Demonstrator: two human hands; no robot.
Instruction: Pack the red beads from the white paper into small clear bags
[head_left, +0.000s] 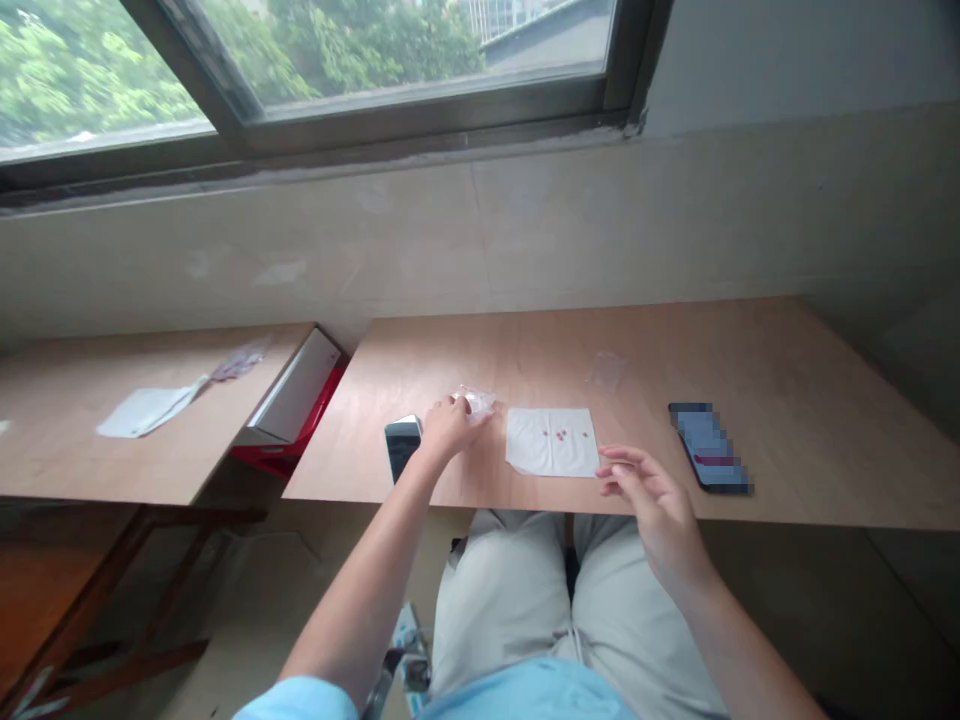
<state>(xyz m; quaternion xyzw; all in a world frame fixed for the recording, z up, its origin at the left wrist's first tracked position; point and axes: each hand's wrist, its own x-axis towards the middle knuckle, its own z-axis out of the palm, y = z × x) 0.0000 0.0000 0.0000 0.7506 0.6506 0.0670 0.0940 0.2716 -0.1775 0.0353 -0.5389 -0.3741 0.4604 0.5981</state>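
My left hand (pixel 448 426) is at a small crumpled clear plastic bag (pixel 478 402), its fingers curled onto the bag's near side. What lies inside the bag is too small to make out. To its right, a white paper sheet (pixel 551 455) with a fold line lies flat, bearing several tiny red pieces (pixel 561 435). My right hand (pixel 660 505) hovers by the sheet's right edge, thumb and fingertips brought close together. Whatever they pinch, if anything, is too small to name.
A dark phone (pixel 403 445) lies left of my left arm, and another phone (pixel 711 450) lies at right. Behind the sheet is a flat clear plastic bag (pixel 607 371). A second table (pixel 67 470) at left carries papers (pixel 146 412); a red bin (pixel 277 458) stands between the tables.
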